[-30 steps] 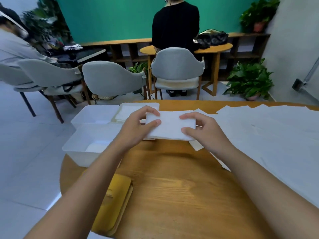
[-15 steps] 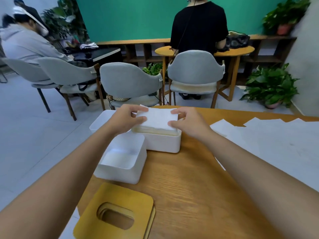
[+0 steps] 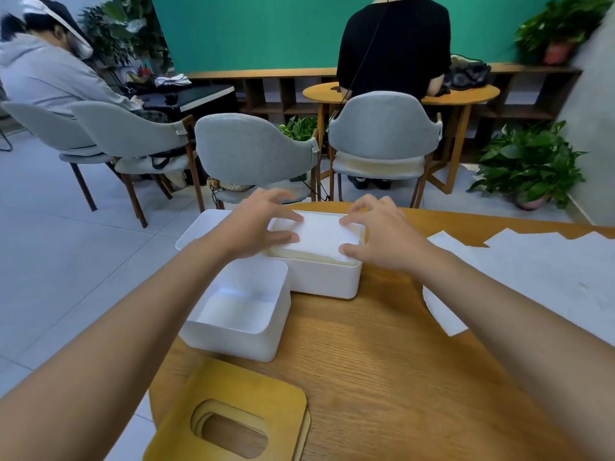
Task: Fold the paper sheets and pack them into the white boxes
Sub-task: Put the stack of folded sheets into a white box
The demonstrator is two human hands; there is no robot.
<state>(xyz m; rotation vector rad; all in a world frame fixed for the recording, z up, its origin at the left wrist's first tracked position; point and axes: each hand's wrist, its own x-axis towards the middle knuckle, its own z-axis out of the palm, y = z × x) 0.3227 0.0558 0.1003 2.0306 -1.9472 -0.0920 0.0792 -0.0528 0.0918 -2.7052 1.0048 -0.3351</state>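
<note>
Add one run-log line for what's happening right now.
stage: packing | folded white paper sheet lies atop full rectangular white plastic box | left hand, right hand: fingertips touching sheet | yellow wooden slotted lid: off

Three boxes (image 3: 233,344), one left hand (image 3: 256,224) and one right hand (image 3: 382,237), four chairs (image 3: 253,151), two round tables (image 3: 366,361), two other people (image 3: 392,41); lids (image 3: 233,390) stacked, number unclear

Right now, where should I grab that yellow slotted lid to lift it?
The yellow lid lies flat on the table, but its near-left corner overhangs the edge. Probably grip that corner, coming from the near left so fingers slip underneath. Hooking the oval slot could work too.
</note>
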